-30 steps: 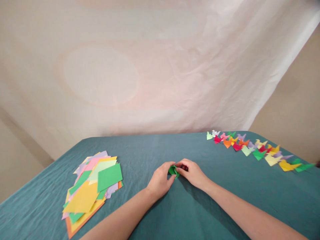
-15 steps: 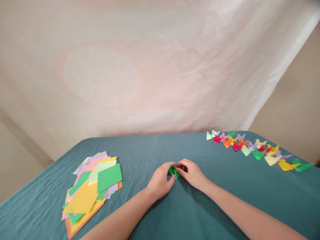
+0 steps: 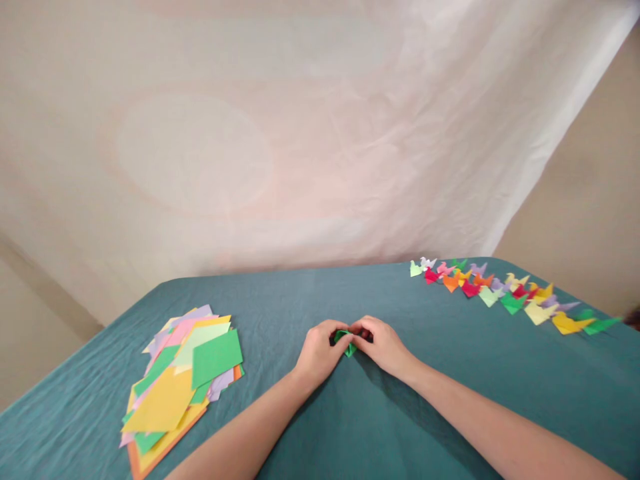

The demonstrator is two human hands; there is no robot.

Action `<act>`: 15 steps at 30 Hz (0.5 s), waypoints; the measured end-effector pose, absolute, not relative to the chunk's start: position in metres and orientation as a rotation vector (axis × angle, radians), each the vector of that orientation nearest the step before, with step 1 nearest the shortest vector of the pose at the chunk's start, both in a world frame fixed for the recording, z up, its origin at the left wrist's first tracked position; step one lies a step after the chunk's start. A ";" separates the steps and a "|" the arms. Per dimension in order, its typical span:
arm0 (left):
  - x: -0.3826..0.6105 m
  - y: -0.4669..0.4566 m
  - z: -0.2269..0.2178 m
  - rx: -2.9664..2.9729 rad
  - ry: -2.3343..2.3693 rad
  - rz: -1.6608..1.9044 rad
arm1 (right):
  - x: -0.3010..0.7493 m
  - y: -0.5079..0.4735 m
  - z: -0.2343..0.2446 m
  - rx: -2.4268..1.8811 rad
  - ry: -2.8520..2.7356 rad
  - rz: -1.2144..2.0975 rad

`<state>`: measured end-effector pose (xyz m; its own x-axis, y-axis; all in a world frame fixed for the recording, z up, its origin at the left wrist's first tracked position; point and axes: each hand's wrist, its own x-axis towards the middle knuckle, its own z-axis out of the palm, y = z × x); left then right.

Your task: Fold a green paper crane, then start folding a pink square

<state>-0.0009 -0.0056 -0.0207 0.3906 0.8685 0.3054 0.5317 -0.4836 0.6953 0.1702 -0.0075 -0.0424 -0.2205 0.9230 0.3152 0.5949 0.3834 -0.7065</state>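
A small piece of folded green paper (image 3: 351, 349) is held between my two hands at the middle of the table. My left hand (image 3: 320, 348) grips its left side, with the thumb lying across the front of the folds. On the right side, my right hand (image 3: 379, 341) pinches the paper between thumb and fingers. The fingertips of both hands nearly meet at the top and cover much of the paper, so its exact shape is partly hidden.
To the left lies a loose pile of coloured paper sheets (image 3: 160, 400), with a green sheet (image 3: 217, 358) on top. Rows of small folded paper birds (image 3: 493, 295) stand at the back right. A dark green cloth (image 3: 280, 300) covers the table, and a pale sheet (image 3: 310, 147) hangs behind.
My left thumb has moved up and across the front of the green paper, hiding more of it. My right hand keeps its pinch. The view has shifted slightly.
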 end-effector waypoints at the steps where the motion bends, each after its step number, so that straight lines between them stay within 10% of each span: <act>1: -0.001 -0.006 -0.021 2.163 1.189 0.912 | 0.170 -0.008 -0.043 -1.301 -1.924 0.580; 15: 0.000 -0.008 -0.022 2.174 1.144 0.970 | 0.171 -0.007 -0.044 -1.273 -1.907 0.598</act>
